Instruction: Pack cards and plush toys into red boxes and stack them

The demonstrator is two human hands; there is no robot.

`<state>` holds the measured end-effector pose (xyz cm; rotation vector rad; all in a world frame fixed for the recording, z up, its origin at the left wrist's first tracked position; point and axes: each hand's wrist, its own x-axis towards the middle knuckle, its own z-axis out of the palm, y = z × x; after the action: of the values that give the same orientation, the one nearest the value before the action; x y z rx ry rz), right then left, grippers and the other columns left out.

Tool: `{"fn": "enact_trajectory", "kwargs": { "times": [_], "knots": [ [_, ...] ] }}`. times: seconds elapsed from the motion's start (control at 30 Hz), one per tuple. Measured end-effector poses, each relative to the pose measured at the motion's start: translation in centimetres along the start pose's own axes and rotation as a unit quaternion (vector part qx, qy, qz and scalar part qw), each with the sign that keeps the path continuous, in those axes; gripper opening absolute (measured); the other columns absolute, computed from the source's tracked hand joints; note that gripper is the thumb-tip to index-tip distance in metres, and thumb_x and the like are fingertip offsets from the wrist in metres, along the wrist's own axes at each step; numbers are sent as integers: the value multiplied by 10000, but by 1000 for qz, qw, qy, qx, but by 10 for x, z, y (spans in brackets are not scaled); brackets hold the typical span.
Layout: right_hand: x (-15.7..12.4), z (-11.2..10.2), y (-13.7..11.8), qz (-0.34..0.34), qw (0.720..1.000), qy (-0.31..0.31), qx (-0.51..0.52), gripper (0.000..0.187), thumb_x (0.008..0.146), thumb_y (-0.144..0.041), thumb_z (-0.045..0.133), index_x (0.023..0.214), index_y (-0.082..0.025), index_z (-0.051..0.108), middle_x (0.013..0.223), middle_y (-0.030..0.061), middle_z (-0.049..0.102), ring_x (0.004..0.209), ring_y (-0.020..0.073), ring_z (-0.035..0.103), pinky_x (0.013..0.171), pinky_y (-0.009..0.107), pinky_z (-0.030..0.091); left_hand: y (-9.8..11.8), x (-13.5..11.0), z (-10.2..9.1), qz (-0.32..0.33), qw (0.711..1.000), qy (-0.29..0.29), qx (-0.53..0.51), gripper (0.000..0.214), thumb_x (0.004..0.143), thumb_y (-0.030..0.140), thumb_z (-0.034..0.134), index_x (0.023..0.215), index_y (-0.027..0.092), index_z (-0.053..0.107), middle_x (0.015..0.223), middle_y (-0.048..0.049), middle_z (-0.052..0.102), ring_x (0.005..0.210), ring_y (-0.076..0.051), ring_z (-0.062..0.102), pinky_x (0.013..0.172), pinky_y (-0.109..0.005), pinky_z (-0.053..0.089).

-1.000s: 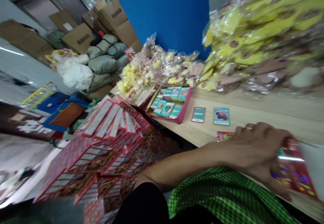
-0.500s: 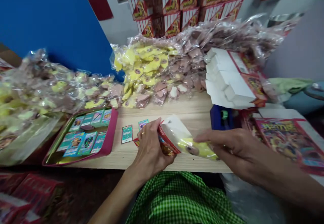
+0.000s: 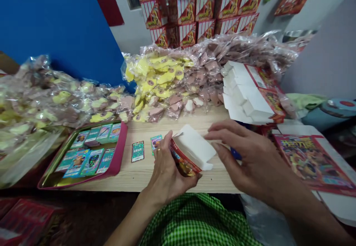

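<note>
We grip the red card box (image 3: 185, 163) in the left hand (image 3: 167, 168); the right hand (image 3: 239, 153) stands open and apart, at 3 o'clock. The raised white flap (image 3: 194, 146) calls for folding.

Pink-rimmed tin tray (image 3: 121, 145) of green cards on wooden table (image 3: 139, 181); bagged yellow and pink toys (image 3: 164, 79) behind; red boxes (image 3: 205, 16) stacked on wall; blue panel (image 3: 55, 35) left

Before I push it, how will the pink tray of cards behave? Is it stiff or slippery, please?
The pink tray looks like stiff tin, so it should probably move as one piece. The cards inside seem loose and may shift. The smooth wooden tabletop will likely let it slide easily.
</note>
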<state>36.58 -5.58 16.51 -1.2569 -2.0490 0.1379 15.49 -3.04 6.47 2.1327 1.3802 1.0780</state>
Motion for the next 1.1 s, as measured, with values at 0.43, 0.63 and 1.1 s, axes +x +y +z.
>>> {"fn": "enact_trajectory", "kwargs": {
  "times": [0.43, 0.63, 1.1],
  "knots": [
    [-59, 103, 58, 227, 959, -153, 73, 264, 948, -141, 441, 1164, -151, 592, 1103, 130, 720, 968, 231, 706, 828, 342, 553, -24, 3, 49, -130, 984, -114, 43, 588, 1016, 385, 456, 1536, 151, 315, 1235, -211, 623, 1127, -335, 671, 916, -522, 558],
    [-35, 98, 44, 190, 954, -200, -114, 282, 997, -153, 423, 1072, -125, 693, 1095, 171, 701, 1015, 293, 672, 921, 432, 523, -60, -1, 0, -38, 983, -42, 173, 348, 1010, 277, 475, 1321, 168, 584, 1261, -176, 646, 1155, -295, 664, 958, -479, 568],
    [-16, 216, -56, -114, 921, -354, -116, 623, 838, -118, 669, 1417, 67, 533, 1457, 358, 504, 1350, 455, 503, 1052, 590, 496, -141, -113, -97, 121, 939, -147, 286, 605, 957, 96, 453, 1548, 221, 435, 1487, -113, 604, 1430, -264, 521, 1095, -405, 546]
  ]
}}
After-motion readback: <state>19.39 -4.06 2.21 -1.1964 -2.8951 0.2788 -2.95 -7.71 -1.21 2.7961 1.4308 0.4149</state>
